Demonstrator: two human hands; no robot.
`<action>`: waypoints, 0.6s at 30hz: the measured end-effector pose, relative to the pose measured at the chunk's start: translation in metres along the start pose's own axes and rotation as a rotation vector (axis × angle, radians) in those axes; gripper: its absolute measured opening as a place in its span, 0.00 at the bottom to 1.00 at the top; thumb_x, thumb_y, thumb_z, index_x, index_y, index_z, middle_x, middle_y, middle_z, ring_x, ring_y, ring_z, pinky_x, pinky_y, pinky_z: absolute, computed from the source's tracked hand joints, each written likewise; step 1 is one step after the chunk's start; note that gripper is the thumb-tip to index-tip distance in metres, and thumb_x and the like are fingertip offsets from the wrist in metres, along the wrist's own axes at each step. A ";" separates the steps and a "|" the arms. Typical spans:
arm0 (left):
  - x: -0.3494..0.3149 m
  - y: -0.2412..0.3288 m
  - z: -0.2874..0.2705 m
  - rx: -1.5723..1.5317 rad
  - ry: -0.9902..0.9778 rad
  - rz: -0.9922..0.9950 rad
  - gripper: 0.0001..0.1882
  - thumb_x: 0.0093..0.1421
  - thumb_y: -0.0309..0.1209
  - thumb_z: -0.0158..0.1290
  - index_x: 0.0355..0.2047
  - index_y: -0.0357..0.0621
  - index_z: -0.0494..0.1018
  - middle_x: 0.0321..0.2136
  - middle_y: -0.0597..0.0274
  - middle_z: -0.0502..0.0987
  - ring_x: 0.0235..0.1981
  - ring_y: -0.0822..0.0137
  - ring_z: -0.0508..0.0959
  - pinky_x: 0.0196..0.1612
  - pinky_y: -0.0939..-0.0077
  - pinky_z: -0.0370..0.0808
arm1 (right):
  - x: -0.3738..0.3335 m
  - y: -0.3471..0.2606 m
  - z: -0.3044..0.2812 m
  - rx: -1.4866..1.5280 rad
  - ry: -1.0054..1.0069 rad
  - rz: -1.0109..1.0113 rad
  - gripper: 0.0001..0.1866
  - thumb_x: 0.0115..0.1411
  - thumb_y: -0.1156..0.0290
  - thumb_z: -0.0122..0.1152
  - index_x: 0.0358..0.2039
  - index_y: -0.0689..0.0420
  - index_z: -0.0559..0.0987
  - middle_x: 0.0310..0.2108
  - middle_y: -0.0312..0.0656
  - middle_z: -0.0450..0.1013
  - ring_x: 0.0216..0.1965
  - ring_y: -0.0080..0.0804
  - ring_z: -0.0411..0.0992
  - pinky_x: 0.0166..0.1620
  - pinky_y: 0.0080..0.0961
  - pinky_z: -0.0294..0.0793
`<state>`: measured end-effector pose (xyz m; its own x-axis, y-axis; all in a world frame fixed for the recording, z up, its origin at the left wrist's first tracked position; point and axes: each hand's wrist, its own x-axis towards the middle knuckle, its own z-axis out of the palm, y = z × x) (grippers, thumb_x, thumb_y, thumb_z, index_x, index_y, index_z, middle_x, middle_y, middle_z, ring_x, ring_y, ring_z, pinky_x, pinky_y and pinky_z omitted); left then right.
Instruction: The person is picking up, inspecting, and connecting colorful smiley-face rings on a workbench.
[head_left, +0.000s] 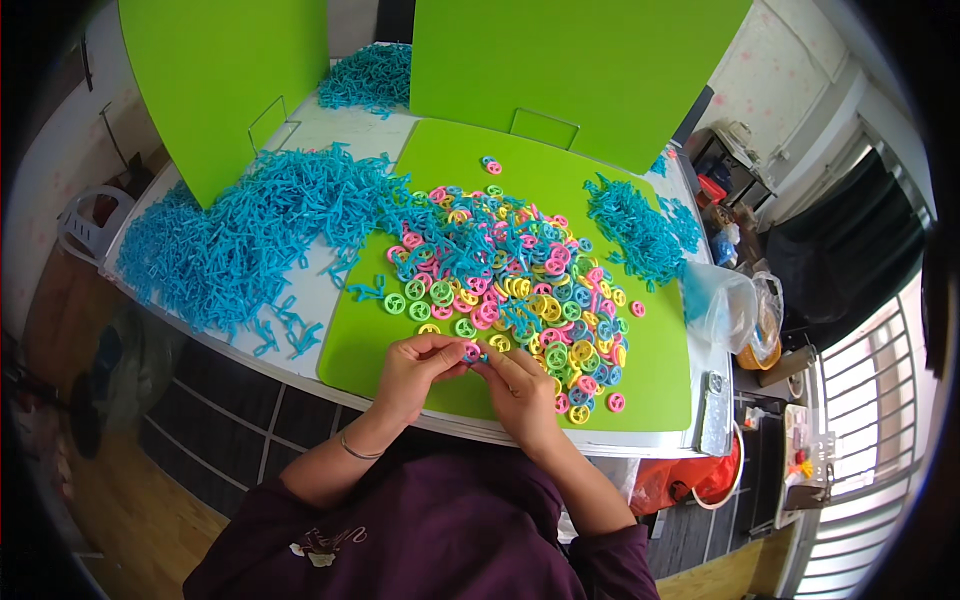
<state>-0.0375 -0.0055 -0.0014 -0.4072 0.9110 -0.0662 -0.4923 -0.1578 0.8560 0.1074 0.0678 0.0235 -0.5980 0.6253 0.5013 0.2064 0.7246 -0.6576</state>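
Over the near edge of the green mat (640,360), my two hands meet fingertip to fingertip. My left hand (405,378) pinches a small pink plastic wheel (472,352) between thumb and forefinger. From the other side, my right hand (522,395) grips at the same wheel, its fingers closed. A bit of blue shows at the wheel by the right fingertips; its shape is too small to make out. Just beyond my hands spreads a pile of small spoked wheels (550,310) in pink, yellow, green and blue, with blue plastic pieces (465,245) scattered over it.
A large heap of blue clip-like pieces (250,235) covers the table's left side. A smaller blue heap (635,230) lies right, another (370,78) at the back. Upright green boards (570,70) stand behind. A translucent bag (718,305) and a flat phone-like object (715,415) sit at the right edge.
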 end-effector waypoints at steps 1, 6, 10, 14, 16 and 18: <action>0.000 -0.001 0.000 -0.019 -0.009 0.007 0.07 0.60 0.25 0.54 0.37 0.36 0.76 0.33 0.61 0.79 0.32 0.73 0.78 0.38 0.79 0.79 | 0.000 0.002 0.001 -0.090 0.057 -0.099 0.15 0.53 0.77 0.64 0.42 0.58 0.80 0.21 0.39 0.67 0.21 0.25 0.66 0.24 0.24 0.66; -0.001 0.001 0.002 -0.026 0.000 0.041 0.06 0.60 0.25 0.53 0.37 0.37 0.76 0.33 0.61 0.78 0.33 0.73 0.78 0.37 0.79 0.79 | -0.002 0.001 0.002 -0.142 0.109 -0.152 0.16 0.52 0.77 0.65 0.43 0.58 0.80 0.21 0.39 0.67 0.20 0.25 0.66 0.24 0.23 0.65; -0.003 0.004 0.004 -0.127 -0.001 -0.013 0.07 0.60 0.26 0.53 0.38 0.38 0.76 0.32 0.62 0.78 0.32 0.73 0.78 0.37 0.79 0.79 | -0.002 0.003 0.000 0.259 -0.014 0.174 0.17 0.53 0.76 0.65 0.44 0.57 0.80 0.20 0.38 0.66 0.21 0.23 0.66 0.26 0.21 0.66; -0.005 0.000 0.004 -0.015 -0.006 0.000 0.08 0.60 0.25 0.53 0.39 0.38 0.76 0.32 0.62 0.78 0.32 0.73 0.78 0.37 0.80 0.79 | -0.005 0.009 0.003 0.367 -0.035 0.268 0.17 0.53 0.76 0.65 0.44 0.57 0.80 0.20 0.38 0.66 0.21 0.23 0.66 0.26 0.21 0.66; -0.005 -0.001 0.001 -0.006 -0.013 0.020 0.07 0.60 0.25 0.53 0.39 0.38 0.76 0.33 0.61 0.78 0.33 0.73 0.78 0.37 0.79 0.79 | -0.001 0.000 -0.002 0.195 -0.036 0.161 0.17 0.52 0.76 0.65 0.44 0.57 0.80 0.20 0.38 0.66 0.21 0.24 0.66 0.25 0.21 0.66; -0.003 -0.002 0.002 -0.014 -0.015 0.041 0.07 0.60 0.25 0.53 0.39 0.37 0.76 0.33 0.61 0.78 0.33 0.73 0.78 0.38 0.78 0.79 | 0.001 -0.002 -0.003 0.023 -0.030 0.054 0.17 0.52 0.77 0.65 0.44 0.57 0.80 0.20 0.38 0.66 0.20 0.24 0.66 0.25 0.22 0.66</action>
<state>-0.0340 -0.0074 -0.0017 -0.4157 0.9092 -0.0239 -0.4864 -0.2000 0.8506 0.1086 0.0678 0.0268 -0.6093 0.6545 0.4477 0.2217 0.6827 -0.6963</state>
